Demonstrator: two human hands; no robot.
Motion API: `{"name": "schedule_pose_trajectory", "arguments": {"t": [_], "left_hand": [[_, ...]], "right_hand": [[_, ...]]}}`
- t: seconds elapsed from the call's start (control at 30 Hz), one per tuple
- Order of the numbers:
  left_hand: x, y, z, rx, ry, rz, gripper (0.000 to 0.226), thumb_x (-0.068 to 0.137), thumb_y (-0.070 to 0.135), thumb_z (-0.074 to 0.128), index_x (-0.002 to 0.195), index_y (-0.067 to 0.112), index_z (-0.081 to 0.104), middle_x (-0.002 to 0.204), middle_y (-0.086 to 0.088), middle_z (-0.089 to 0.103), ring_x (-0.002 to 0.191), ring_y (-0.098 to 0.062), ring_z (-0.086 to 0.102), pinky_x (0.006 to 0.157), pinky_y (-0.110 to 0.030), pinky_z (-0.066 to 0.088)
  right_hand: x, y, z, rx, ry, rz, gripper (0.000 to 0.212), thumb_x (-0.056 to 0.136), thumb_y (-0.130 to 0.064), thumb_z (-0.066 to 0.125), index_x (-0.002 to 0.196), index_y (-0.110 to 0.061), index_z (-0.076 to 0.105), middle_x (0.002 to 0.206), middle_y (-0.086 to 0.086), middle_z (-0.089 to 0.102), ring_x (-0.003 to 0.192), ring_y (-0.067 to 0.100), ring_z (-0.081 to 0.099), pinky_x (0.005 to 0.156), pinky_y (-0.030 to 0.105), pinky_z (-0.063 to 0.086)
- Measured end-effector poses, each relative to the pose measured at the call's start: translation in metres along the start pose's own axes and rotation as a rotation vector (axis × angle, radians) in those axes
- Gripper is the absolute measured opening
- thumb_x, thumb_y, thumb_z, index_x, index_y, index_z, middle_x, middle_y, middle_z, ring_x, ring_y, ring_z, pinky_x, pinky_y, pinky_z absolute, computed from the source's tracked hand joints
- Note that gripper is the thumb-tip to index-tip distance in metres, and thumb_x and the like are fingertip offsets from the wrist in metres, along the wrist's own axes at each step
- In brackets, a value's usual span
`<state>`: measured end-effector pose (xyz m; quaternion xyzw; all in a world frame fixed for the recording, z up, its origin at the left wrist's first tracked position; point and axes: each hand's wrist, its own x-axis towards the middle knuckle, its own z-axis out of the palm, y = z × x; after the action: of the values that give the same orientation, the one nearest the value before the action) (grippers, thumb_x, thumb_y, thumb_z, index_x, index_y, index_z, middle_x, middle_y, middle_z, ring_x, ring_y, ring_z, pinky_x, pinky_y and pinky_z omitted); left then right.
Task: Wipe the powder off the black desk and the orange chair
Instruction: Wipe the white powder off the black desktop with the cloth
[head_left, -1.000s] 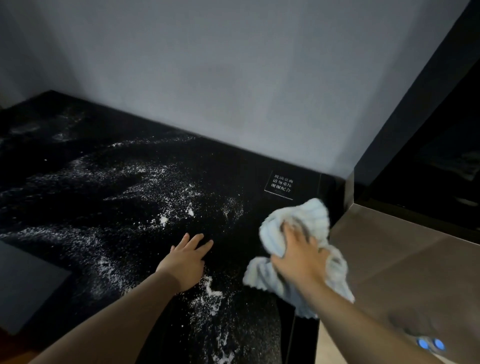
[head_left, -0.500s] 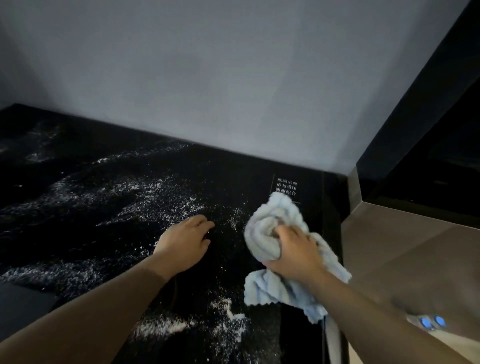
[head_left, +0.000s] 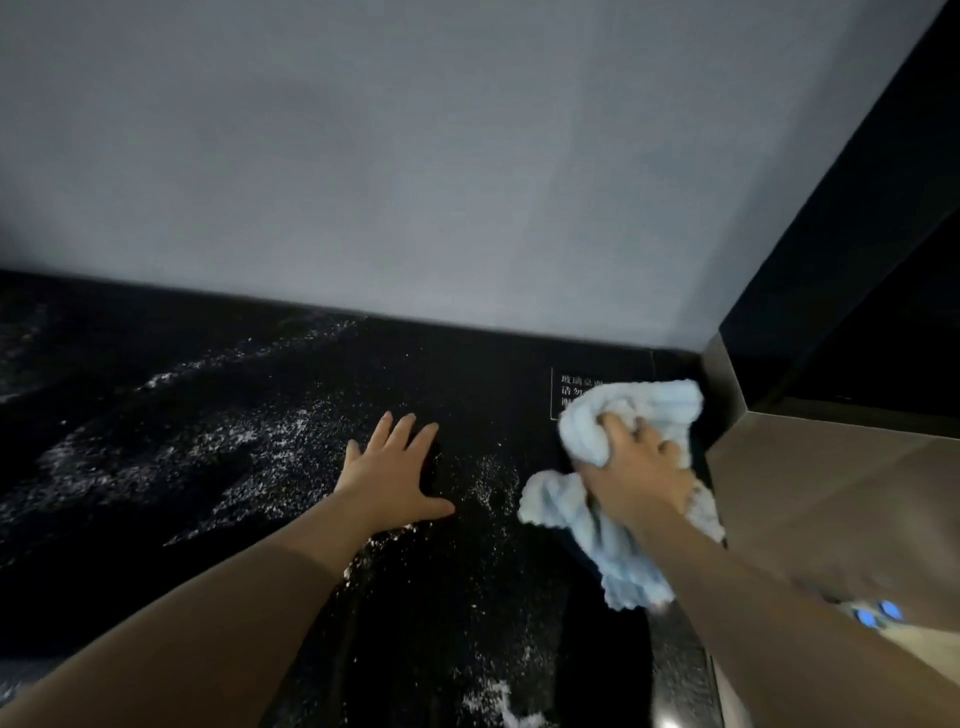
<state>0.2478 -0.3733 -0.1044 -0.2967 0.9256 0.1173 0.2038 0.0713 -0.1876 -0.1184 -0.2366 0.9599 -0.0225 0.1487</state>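
Powder, nearest patch (head_left: 498, 701): a white clump at the bottom edge of the view, nearer than both hands, with thin specks trailing up from it toward the left hand.
Black desk (head_left: 431, 613): glossy and dark, filling the lower left and middle of the view; its right edge meets a grey-brown metal surface (head_left: 831, 499).
Blue lights (head_left: 878, 614): two small glowing dots on that metal surface, just right of the right forearm.
Left hand (head_left: 387, 480): flat on the desk, palm down, fingers spread and pointing away from the person; this grip is wide open and has hold of nothing.
Powder by the left hand (head_left: 363, 551): a short white streak lies along the wrist, and a light dusting sits between the left hand and the cloth.
Right hand (head_left: 636, 467): to the right of the left hand, near the desk's right edge, pressing down; its grip is closed around a bunched fold of the cloth.
Cloth (head_left: 613, 561): pale blue, ribbed and crumpled, one end trailing back beneath the right wrist, the other bulging beyond the fingers.
Powder, main spread (head_left: 249, 441): broad white streaks left of the left hand, running on toward the far left of the desk.
Label (head_left: 566, 387): a white-outlined box of small printed characters on the desk beyond the right hand, partly covered by the cloth.
Wall (head_left: 415, 156): plain grey, rising from the desk's far edge.
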Motion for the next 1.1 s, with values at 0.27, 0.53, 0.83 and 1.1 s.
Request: {"name": "schedule_pose_trajectory", "arguments": {"t": [0.27, 0.53, 0.83, 1.1], "left_hand": [[0.026, -0.004, -0.018, -0.032, -0.088, 0.003, 0.111, 0.074, 0.063, 0.064, 0.152, 0.024, -0.004, 0.160, -0.006, -0.005, 0.147, -0.024, 0.001, 0.119, -0.045, 0.012], [0.029, -0.012, -0.018, -0.067, -0.161, 0.016, 0.075, 0.095, 0.048, 0.043, 0.152, 0.025, -0.001, 0.159, 0.001, -0.011, 0.147, -0.018, -0.007, 0.118, -0.036, 0.017], [0.035, -0.022, -0.016, -0.110, -0.092, 0.059, 0.051, 0.101, 0.021, 0.034, 0.151, 0.021, 0.020, 0.160, -0.004, 0.003, 0.147, -0.023, 0.008, 0.116, -0.035, 0.018], [0.030, -0.020, -0.022, -0.069, -0.059, 0.024, 0.049, 0.103, 0.020, 0.027, 0.151, 0.023, 0.020, 0.160, 0.001, 0.000, 0.143, -0.020, 0.023, 0.107, -0.032, 0.033]], "right_hand": [[0.004, -0.030, -0.016, 0.358, 0.235, -0.236, 0.051, 0.077, -0.036, 0.058, 0.127, -0.033, 0.048, 0.124, 0.004, 0.054, 0.105, 0.036, 0.055, 0.086, 0.043, 0.048], [0.014, -0.039, 0.000, -0.038, 0.042, -0.126, 0.066, 0.086, -0.043, 0.050, 0.144, -0.034, 0.020, 0.151, 0.000, 0.024, 0.125, 0.032, 0.037, 0.099, 0.045, 0.038], [0.093, -0.035, -0.053, 0.585, 0.170, 0.164, 0.062, 0.088, -0.036, 0.051, 0.144, -0.030, 0.028, 0.148, 0.003, 0.034, 0.127, 0.037, 0.039, 0.100, 0.044, 0.035], [0.037, -0.103, -0.011, 0.104, -0.063, -0.605, 0.036, 0.081, -0.033, 0.049, 0.116, -0.040, 0.052, 0.123, -0.006, 0.057, 0.112, 0.026, 0.051, 0.085, 0.040, 0.046]]}}
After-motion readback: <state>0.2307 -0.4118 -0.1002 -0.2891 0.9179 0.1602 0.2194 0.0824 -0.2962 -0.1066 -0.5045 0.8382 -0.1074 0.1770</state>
